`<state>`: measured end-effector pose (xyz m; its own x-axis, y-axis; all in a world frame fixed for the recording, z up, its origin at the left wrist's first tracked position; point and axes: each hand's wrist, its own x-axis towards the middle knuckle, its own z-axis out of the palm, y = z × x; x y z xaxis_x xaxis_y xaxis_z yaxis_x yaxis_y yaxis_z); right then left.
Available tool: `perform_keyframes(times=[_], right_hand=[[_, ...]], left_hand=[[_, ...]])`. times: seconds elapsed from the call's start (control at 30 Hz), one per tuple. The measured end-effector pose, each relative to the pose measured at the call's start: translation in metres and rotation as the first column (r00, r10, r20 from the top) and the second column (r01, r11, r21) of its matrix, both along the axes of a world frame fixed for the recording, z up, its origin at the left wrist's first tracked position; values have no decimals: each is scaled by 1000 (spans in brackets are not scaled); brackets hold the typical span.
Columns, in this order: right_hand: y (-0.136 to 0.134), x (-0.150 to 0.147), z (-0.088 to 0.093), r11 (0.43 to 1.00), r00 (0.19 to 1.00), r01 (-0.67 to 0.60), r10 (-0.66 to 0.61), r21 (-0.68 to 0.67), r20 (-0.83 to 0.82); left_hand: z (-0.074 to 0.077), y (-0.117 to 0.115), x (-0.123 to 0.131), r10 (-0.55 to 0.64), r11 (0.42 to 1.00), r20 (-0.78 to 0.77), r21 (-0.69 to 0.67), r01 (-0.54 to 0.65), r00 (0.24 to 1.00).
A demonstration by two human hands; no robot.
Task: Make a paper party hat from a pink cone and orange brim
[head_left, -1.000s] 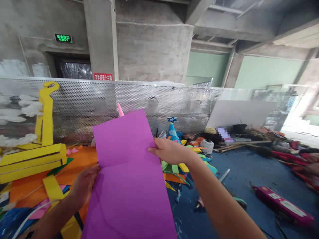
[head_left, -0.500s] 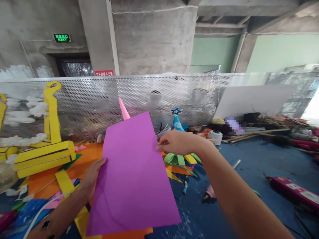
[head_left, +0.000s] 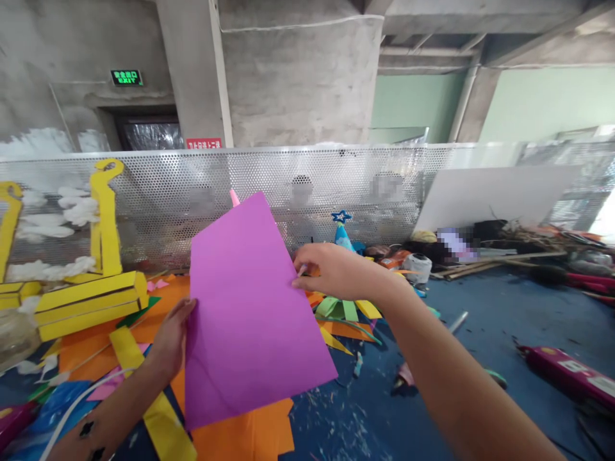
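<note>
Room: bare concrete pillar [head_left: 298, 83] and a perforated metal fence [head_left: 327, 173] across the back, pretty rough-looking place.
Paper: big purple paper sheet [head_left: 250, 307] held up tilted between both hands, well above the floor clutter.
Left hand [head_left: 170, 339]: fingers wrapped around the sheet's lower left edge, closed enough to grip it.
Right hand [head_left: 341, 272]: fingers curled and pinching the sheet's right edge, thumb hard to make out.
Floor stuff: orange paper [head_left: 250, 429] and a yellow paper strip [head_left: 163, 422] lay under the sheet, with a blue party hat [head_left: 342, 238] past the right hand, on blue floor [head_left: 485, 320].
</note>
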<state>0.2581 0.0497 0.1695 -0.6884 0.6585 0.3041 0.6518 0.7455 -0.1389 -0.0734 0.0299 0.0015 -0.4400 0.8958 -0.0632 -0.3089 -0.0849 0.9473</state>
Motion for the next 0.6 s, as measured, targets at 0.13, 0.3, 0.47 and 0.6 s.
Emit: perform_keyframes(times=[0.13, 0.3, 0.47, 0.6], right_hand=[[-4, -2, 1, 996, 989, -70, 77, 53, -123], [-11, -4, 3, 985, 974, -82, 111, 149, -198], [-10, -6, 5, 948, 962, -146, 203, 283, -182], [-8, -7, 5, 919, 955, -172, 244, 355, -170]], left_hand=[[11, -5, 1, 125, 991, 4, 42, -125, 992], [20, -10, 3, 147, 981, -45, 132, -140, 988], [24, -13, 3, 165, 970, -66, 191, -150, 984], [22, -14, -3, 157, 970, -79, 197, -139, 984]])
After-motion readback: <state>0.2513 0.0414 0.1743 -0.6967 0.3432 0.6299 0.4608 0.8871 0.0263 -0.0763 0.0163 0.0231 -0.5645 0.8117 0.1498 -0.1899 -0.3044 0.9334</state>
